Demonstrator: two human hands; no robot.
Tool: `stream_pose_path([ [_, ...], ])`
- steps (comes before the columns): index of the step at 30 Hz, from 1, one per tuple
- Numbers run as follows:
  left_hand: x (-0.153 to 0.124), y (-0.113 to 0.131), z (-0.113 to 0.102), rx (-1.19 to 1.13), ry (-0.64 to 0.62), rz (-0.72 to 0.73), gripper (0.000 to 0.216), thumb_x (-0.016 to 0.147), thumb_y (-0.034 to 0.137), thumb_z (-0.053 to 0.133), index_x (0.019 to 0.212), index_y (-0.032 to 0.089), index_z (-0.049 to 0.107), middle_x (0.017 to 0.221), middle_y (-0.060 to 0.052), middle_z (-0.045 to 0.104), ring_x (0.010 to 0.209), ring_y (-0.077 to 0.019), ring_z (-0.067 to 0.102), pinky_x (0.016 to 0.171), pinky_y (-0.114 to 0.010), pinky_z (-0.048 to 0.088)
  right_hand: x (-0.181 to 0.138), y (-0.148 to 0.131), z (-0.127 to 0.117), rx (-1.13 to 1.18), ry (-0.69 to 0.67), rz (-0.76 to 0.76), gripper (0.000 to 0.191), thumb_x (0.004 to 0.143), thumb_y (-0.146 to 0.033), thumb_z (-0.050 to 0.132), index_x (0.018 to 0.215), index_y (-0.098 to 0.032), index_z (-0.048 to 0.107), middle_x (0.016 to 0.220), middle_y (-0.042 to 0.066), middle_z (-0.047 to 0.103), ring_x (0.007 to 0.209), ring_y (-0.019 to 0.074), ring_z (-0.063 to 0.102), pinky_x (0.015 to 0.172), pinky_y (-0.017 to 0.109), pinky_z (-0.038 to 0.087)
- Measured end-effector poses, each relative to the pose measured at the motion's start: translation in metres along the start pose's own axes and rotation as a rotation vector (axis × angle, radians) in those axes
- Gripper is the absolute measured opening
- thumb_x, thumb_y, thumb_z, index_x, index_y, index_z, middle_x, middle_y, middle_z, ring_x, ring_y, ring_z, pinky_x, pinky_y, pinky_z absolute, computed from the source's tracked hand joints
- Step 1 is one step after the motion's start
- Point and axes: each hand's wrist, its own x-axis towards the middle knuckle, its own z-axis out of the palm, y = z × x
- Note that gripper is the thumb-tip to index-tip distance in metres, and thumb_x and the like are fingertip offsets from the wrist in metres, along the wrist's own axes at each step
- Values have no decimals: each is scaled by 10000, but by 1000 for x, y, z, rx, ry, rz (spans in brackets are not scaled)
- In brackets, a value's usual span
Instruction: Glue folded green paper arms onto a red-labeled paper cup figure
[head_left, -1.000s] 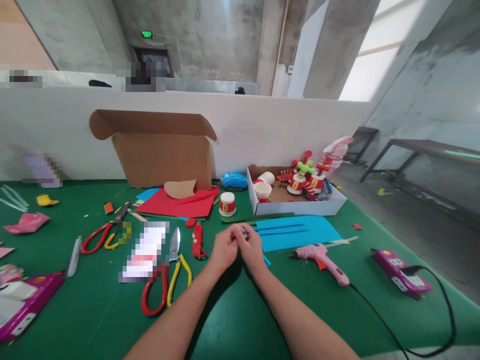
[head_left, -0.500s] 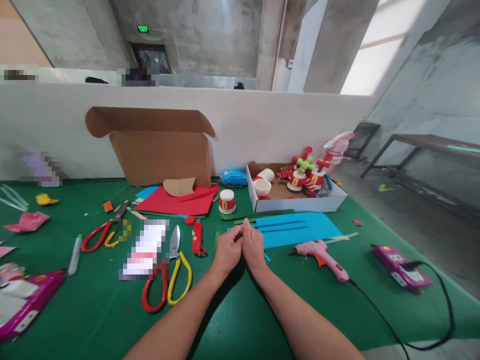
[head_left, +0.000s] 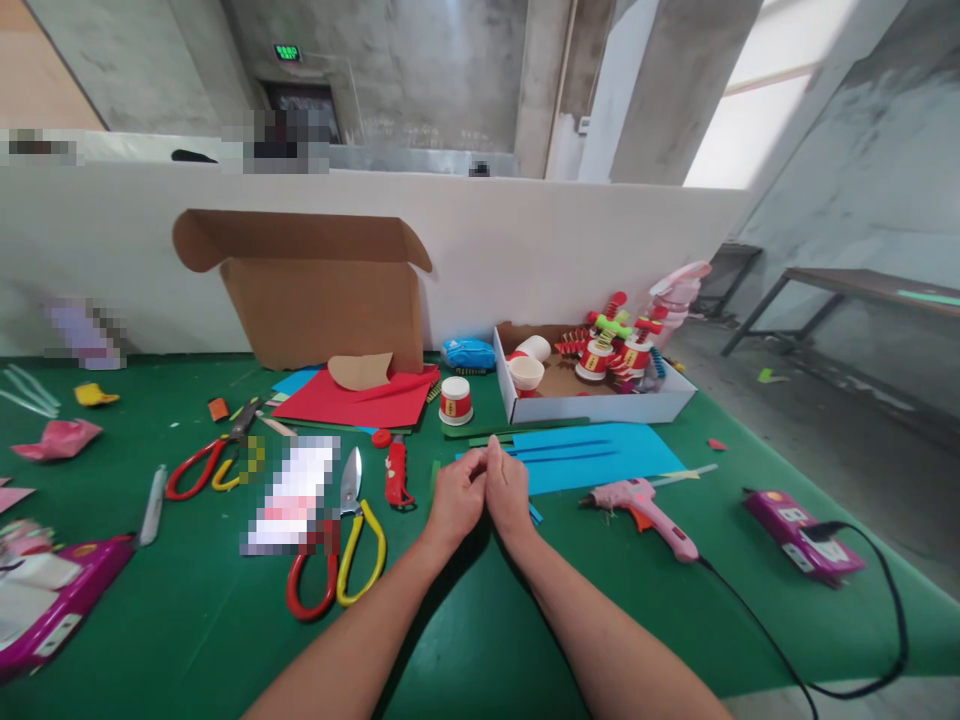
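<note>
My left hand and my right hand meet over the green table, fingertips pressed together and fingers curled in. Whatever they might hold is hidden by the closed fingers. Just past them lies a blue paper sheet with narrow blue strips on it. A red utility knife rests to the left of my left hand, and scissors with one red and one yellow handle lie beyond it. To the right of my right hand is a pink hot glue gun. A white-and-red paper cup stands upside down behind the hands.
A shallow box holds paper cups and several decorated figures. Red paper lies before a cardboard lid. Second scissors lie left. A purple pack sits by the glue gun's cable. A white partition borders the back.
</note>
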Motion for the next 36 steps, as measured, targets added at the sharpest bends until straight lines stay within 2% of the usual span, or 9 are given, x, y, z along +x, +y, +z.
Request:
stream_pose_path([
  [8,0,-2,1,-25,11,9,202,756,169,528,853,188,704,853,-24,756,785,-178,683,734,-258,516,1,0,0,-19,3,-7,637,946,-579,188,514,-231,503,554,77,645,507,181,555,501,297,356],
  [18,1,-1,1,38,-6,-8,210,776,162,519,876,189,702,873,-22,755,795,-172,677,744,-252,520,1,4,2,-58,18,-44,632,978,-496,189,538,-214,546,556,71,653,508,167,563,491,268,367],
  [25,0,0,2,30,5,-18,229,772,152,516,886,196,709,872,-21,754,802,-174,678,754,-258,521,2,4,1,-97,19,-41,661,971,-526,158,531,-214,540,556,79,653,503,171,567,491,274,363],
  [31,0,0,2,23,12,-10,232,772,164,513,890,192,710,865,-26,754,796,-180,675,752,-267,524,1,2,0,-28,15,-10,655,948,-574,192,534,-213,550,560,71,653,522,170,569,511,278,380],
  [36,0,2,3,2,38,35,214,788,180,530,906,195,708,903,-29,748,823,-179,672,783,-280,524,5,0,-4,142,-62,46,623,917,-615,265,624,-203,629,668,70,685,634,182,606,601,288,448],
])
